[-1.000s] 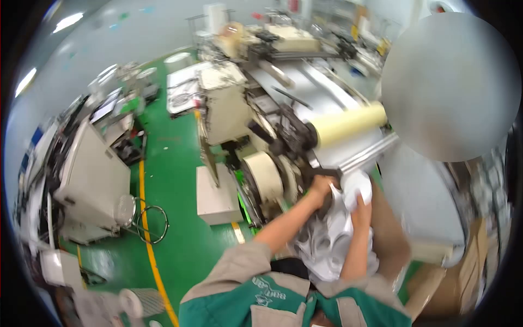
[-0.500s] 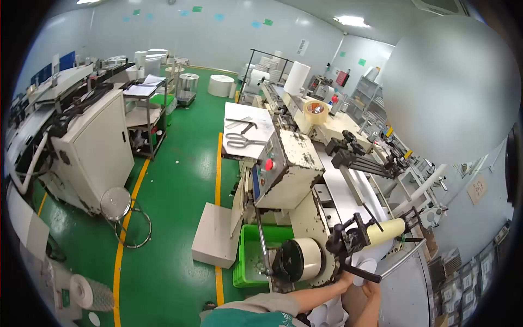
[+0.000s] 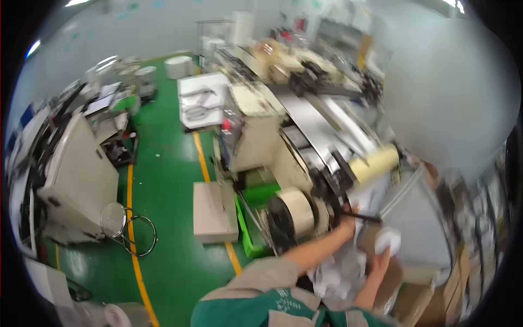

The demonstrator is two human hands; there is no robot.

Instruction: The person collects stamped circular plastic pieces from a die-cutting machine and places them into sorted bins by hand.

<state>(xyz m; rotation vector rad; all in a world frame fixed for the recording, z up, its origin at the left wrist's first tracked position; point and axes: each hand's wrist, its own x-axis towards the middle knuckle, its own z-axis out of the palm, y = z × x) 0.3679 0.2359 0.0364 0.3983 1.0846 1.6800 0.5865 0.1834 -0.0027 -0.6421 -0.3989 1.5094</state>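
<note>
My left hand (image 3: 350,219) is beside the black handle bar (image 3: 364,217) at the near end of the machine, below the pale yellow roller (image 3: 373,163). Motion blur hides its fingers, so its grip is unclear. Lower and to the right, my right hand (image 3: 380,262) has its fingers against a white round piece (image 3: 388,241) and appears to hold it. Crumpled white material (image 3: 339,272) lies between my forearms. A cream roll with a dark core (image 3: 294,212) is mounted left of my left forearm.
A green bin (image 3: 248,231) and a pale box (image 3: 215,210) stand on the floor left of the machine. Scissors lie on a white board (image 3: 204,101). A round metal stool (image 3: 113,219) stands farther left. A large blurred patch covers the upper right.
The view has shifted and blurred. My hands have moved apart: the left is up by the handle bar, while the right is lower with the white round piece.
</note>
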